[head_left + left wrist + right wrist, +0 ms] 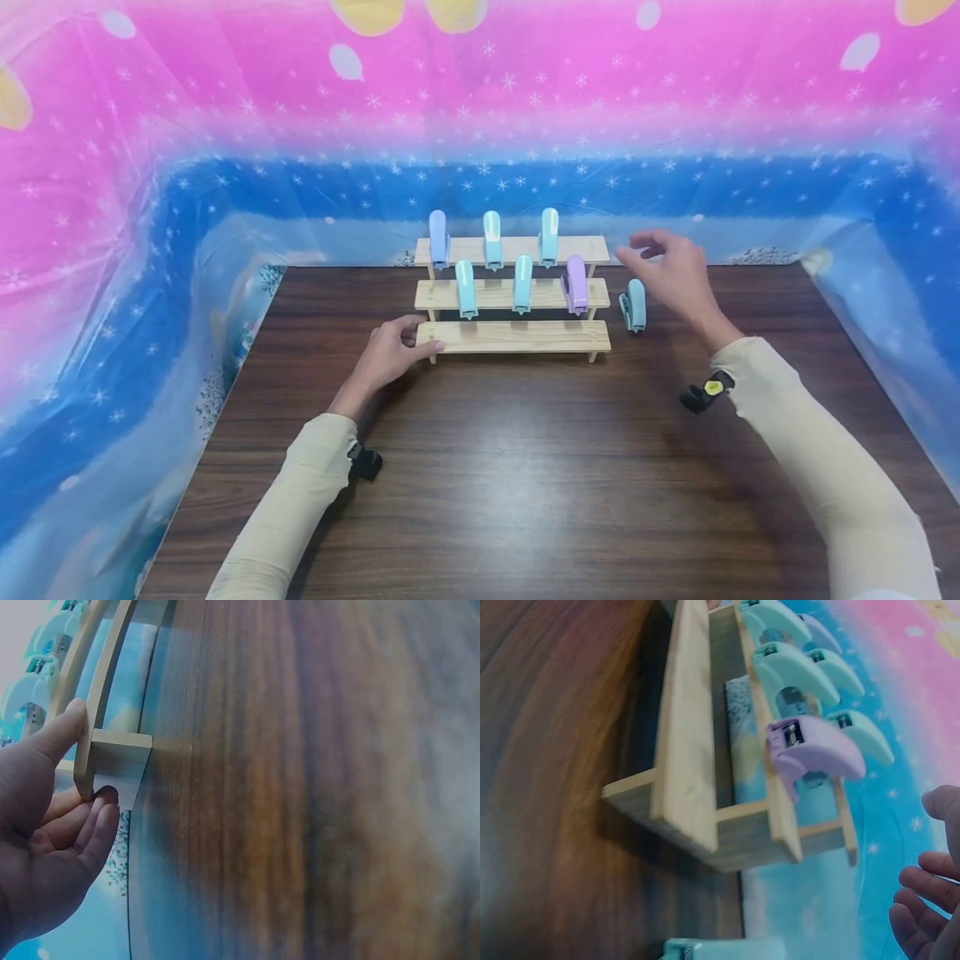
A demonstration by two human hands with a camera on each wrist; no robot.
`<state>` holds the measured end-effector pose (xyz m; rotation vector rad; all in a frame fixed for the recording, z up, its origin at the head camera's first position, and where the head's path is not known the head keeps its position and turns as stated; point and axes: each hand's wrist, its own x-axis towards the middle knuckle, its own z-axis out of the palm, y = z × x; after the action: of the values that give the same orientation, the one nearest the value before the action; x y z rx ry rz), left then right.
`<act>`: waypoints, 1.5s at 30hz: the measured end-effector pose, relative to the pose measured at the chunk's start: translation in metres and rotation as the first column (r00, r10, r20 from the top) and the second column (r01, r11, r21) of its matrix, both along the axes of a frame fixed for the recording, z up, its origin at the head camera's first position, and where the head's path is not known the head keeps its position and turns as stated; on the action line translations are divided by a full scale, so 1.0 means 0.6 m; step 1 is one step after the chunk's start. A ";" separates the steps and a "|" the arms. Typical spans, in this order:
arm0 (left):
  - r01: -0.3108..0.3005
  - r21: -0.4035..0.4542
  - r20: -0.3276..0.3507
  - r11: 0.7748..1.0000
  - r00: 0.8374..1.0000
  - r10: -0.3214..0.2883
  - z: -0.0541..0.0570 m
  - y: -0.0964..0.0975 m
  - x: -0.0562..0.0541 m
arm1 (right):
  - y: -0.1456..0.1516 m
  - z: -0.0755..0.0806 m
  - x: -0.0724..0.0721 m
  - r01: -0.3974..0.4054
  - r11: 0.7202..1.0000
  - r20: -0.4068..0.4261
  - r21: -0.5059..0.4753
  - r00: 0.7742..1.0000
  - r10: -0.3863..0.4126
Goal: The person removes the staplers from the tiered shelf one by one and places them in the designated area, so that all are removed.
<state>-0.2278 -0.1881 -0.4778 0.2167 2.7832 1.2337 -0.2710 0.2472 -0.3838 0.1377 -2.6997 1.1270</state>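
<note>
A three-step wooden display rack [517, 333] stands on the table. My left hand [390, 350] grips the left end of its lowest step, thumb on top and fingers below in the left wrist view. On the top step are a lavender-blue stapler [438, 240] and two mint ones. Two more mint staplers and a purple stapler [575, 285] sit on the middle step; the lowest step is bare. My right hand [671, 267] hovers right of the rack with nothing in its loosely bent fingers. Below it, a teal stapler [636, 306] rests on the table.
The dark wood-grain table [510, 483] extends in front of the rack. A pink and blue snowflake-patterned cloth [525, 133] hangs behind and along both sides, close to the table's edges.
</note>
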 end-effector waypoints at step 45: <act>-0.005 0.012 0.004 1.000 1.000 0.005 0.004 0.001 0.003 | -0.153 -0.007 -0.066 -0.046 0.994 0.029 -0.102 0.998 0.050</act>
<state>-0.2258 -0.1873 -0.4757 0.2076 2.7760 1.2504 -0.3106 0.1552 -0.3877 0.1709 -2.6728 1.2875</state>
